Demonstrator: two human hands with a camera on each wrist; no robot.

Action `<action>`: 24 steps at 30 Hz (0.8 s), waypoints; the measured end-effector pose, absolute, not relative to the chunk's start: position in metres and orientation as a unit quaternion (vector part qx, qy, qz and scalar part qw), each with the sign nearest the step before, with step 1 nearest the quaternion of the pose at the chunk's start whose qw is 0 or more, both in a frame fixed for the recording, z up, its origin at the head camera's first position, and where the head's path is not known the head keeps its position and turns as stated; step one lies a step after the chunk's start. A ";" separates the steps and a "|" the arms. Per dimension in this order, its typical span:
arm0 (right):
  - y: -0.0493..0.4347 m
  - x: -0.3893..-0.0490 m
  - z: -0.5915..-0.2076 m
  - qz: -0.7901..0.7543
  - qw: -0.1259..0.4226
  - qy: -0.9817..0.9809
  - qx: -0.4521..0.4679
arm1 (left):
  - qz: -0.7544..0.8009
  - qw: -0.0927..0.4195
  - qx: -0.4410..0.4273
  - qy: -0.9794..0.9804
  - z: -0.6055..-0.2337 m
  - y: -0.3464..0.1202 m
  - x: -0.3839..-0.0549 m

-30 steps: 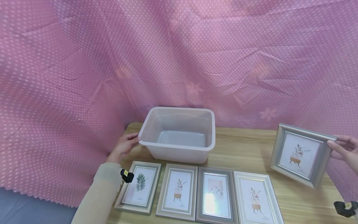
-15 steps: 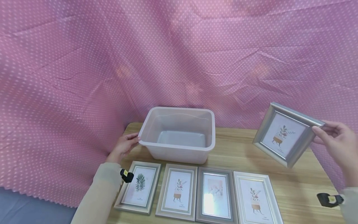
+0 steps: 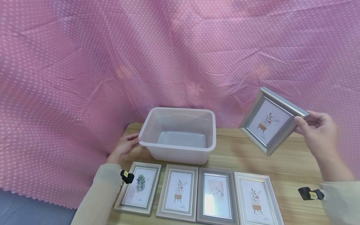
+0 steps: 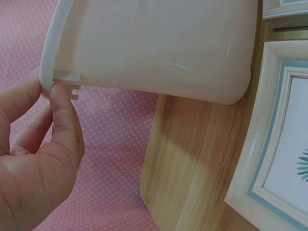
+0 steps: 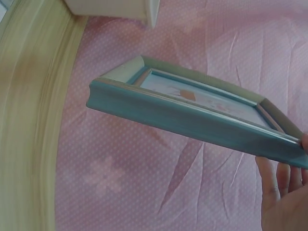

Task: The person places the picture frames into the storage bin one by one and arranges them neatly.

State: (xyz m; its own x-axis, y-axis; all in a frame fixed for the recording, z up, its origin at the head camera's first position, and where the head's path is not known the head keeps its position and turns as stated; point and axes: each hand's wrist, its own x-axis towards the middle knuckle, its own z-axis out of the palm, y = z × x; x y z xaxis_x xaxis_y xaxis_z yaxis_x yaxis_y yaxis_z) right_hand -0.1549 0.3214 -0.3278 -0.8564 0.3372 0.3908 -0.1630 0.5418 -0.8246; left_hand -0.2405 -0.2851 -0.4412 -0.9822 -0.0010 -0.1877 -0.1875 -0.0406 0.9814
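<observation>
My right hand (image 3: 319, 132) holds a silver picture frame (image 3: 284, 106) by its right side, thumb on the front and fingers behind. The frame is tilted and raised above the table, its potted-plant print facing me. In the right wrist view the same picture frame (image 5: 192, 120) is seen edge-on, fingers beneath its edge. My left hand (image 3: 126, 147) pinches the left rim of a pale plastic bin (image 3: 177, 153). In the left wrist view the thumb and fingers of my left hand (image 4: 48, 144) close on the bin's rim (image 4: 50, 53). Nothing lies inside the bin.
Along the front of the wooden table (image 3: 236, 156) lie a leaf-print frame (image 3: 153, 190), a plant-print frame (image 3: 194, 197), a darker frame (image 3: 201, 200) and a white frame (image 3: 274, 197), all face up. A pink dotted cloth (image 3: 180, 62) hangs behind.
My right hand has carried the picture frame left and upward, toward the bin, and the frame has tilted more. My left hand and the bin have stayed in place.
</observation>
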 end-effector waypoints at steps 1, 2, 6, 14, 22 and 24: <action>0.317 -0.156 -0.326 0.483 0.266 -0.832 -0.054 | 0.719 0.064 -0.068 0.689 -0.441 -0.285 -0.241; 0.314 -0.157 -0.325 0.489 0.267 -0.829 -0.057 | 0.718 0.064 -0.070 0.690 -0.441 -0.284 -0.241; 0.297 -0.163 -0.322 0.507 0.284 -0.811 -0.071 | 0.713 0.066 -0.071 0.694 -0.441 -0.284 -0.241; 0.263 -0.173 -0.318 0.503 0.350 -0.787 -0.071 | 0.714 0.068 -0.068 0.694 -0.439 -0.284 -0.240; 0.232 -0.182 -0.314 0.500 0.372 -0.779 -0.067 | 0.716 0.068 -0.068 0.691 -0.439 -0.282 -0.239; 0.223 -0.184 -0.313 0.510 0.382 -0.768 -0.062 | 0.715 0.069 -0.067 0.692 -0.440 -0.282 -0.239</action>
State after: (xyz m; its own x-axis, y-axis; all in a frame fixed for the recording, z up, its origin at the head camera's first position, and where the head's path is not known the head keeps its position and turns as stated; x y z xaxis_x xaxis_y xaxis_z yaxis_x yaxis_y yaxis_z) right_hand -0.1835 0.2231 -0.3133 -0.7005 0.4846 0.5238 -0.2950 0.4717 -0.8309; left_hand -0.2386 -0.2820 -0.4396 -0.9815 0.0069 -0.1915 -0.1916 -0.0322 0.9809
